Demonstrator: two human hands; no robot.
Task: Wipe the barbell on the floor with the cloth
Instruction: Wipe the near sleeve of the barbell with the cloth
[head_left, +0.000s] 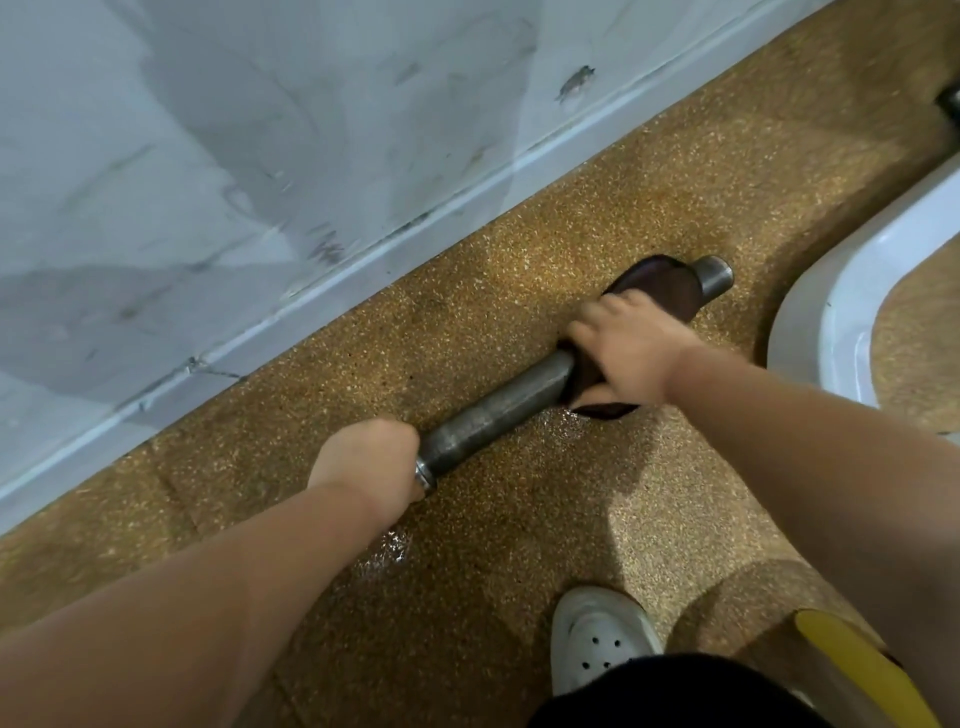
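The barbell (511, 402) lies slantwise on the speckled floor (519, 545), near the wall (208, 182). Left hand (366, 460) curls tight round its near end; right hand (626, 353) clamps the dark cloth (657, 288) around the bar, fingers folded over the top (bare tip showing beyond).

Warm, moderate indoor light falls from above onto the speckled tan pebble floor (519, 291), where soft-edged shadows of arms and body pool toward the lower right. Small wet patches glint white beside the dull grey steel barbell (498, 410), which carries a faint sheen. The pale marbled grey wall (208, 130) shows mottled shade. The left hand (363, 457) and right hand (628, 353) look slightly soft, and the dark brown cloth (670, 291) loses detail. The wide lens bows the white skirting board (363, 260) and stretches the forearms at the edges.
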